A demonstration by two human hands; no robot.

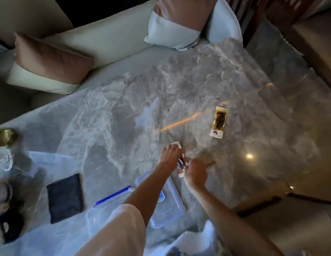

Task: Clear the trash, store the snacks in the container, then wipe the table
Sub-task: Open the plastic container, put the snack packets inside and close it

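Both hands meet over a snack packet (182,163) on the tabletop (114,111); left hand (171,155) fingers (176,147) curl onto it, right hand (196,172) fingers (207,162) spread loosely beside it.

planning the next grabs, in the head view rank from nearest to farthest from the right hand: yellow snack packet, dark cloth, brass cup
From the right hand:
1. yellow snack packet, lying farther out on the table, slightly to the right.
2. dark cloth, flat on the table, well to the left.
3. brass cup, at the far left edge.
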